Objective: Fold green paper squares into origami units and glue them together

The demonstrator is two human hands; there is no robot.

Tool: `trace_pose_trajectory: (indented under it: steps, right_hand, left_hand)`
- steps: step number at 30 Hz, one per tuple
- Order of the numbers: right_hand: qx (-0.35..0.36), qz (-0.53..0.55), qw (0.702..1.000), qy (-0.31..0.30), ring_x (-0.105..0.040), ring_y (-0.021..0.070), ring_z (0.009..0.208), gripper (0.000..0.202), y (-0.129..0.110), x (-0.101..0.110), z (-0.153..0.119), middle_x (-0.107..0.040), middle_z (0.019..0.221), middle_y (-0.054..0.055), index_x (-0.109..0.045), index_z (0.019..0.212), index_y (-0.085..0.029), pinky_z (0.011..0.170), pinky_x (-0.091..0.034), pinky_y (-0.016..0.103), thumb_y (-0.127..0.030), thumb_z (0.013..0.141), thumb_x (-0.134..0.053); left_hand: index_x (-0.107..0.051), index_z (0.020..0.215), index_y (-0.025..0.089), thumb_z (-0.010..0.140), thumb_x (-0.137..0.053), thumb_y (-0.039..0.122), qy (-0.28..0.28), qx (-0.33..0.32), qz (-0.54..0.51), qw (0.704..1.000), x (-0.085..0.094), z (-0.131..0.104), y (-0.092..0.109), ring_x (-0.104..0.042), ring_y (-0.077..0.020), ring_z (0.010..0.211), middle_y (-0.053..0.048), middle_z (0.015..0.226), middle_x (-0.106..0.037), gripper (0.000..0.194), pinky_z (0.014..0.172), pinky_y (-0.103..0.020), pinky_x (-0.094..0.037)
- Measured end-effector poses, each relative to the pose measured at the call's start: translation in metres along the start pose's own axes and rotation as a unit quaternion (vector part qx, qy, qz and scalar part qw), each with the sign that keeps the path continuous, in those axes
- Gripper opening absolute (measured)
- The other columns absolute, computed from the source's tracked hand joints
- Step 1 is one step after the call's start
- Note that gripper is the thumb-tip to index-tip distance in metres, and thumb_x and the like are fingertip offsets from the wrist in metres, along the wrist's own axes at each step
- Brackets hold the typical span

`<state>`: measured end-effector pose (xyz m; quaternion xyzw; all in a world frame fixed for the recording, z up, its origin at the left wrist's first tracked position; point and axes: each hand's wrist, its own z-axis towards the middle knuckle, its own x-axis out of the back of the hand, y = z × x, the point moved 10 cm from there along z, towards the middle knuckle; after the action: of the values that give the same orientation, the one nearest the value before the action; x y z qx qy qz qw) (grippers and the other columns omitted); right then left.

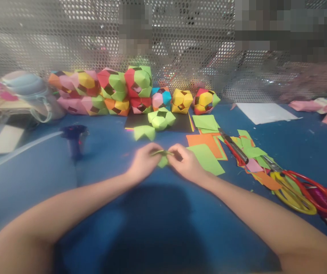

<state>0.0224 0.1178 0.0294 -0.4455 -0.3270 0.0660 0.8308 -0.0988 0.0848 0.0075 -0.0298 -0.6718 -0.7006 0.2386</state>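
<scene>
A small green folded paper (162, 161) is held between both hands over the blue table. My left hand (146, 161) pinches its left end, with the fingers closed. At the right end my right hand (184, 161) grips the same paper between thumb and fingers. Just behind the hands lies a green folded piece (144, 133), and past it a green open-sided paper shape (161, 118) rests on dark sheets. Beside my right hand are a green sheet (207, 160) and orange sheets (205, 144).
Colourful folded paper balls (112, 85) line the back by a perforated metal screen (186, 23). At right lie a red cutter (234, 147), scissors (295, 190) and paper scraps (246, 141). A dark blue object (75, 140) and a light-blue bag (28, 87) are at left.
</scene>
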Motion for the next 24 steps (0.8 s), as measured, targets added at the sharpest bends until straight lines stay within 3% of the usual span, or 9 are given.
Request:
trace_pose_trajectory:
  steps: [4, 10, 24]
  right_hand:
    - [-0.038, 0.030, 0.999, 0.003, -0.054, 0.0116, 0.063, 0.012, 0.0050, 0.0025, 0.0009, -0.058, 0.073, 0.000, -0.050, 0.084, -0.020, 0.057, -0.044, 0.023, -0.031, 0.083, -0.051]
    - [-0.009, -0.061, 0.998, -0.002, -0.045, 0.0103, 0.054, 0.020, 0.0020, -0.0016, 0.0007, -0.048, 0.058, -0.003, -0.040, 0.064, -0.021, 0.053, -0.036, 0.023, -0.027, 0.080, -0.050]
    - [-0.004, -0.094, 0.996, -0.009, -0.041, 0.0103, 0.049, 0.021, 0.0016, -0.0053, 0.0004, -0.044, 0.054, -0.004, -0.036, 0.062, -0.022, 0.051, -0.032, 0.023, -0.025, 0.078, -0.049]
  left_hand:
    - [-0.062, 0.079, 0.015, 0.071, -0.057, 0.022, 0.047, 0.021, -0.042, 0.998, 0.0103, 0.0027, -0.0068, -0.058, -0.0133, 0.073, -0.001, 0.078, -0.064, 0.012, 0.066, -0.024, -0.044]
    - [-0.061, 0.075, 0.015, 0.069, -0.057, 0.018, 0.025, 0.015, -0.055, 0.998, 0.0051, 0.0026, -0.0051, -0.057, -0.0130, 0.073, -0.001, 0.075, -0.064, 0.008, 0.067, -0.024, -0.044]
    - [-0.062, 0.073, 0.016, 0.067, -0.058, 0.019, 0.021, 0.009, -0.057, 0.998, 0.0034, 0.0016, -0.0014, -0.056, -0.0123, 0.070, 0.000, 0.073, -0.063, 0.007, 0.065, -0.023, -0.044]
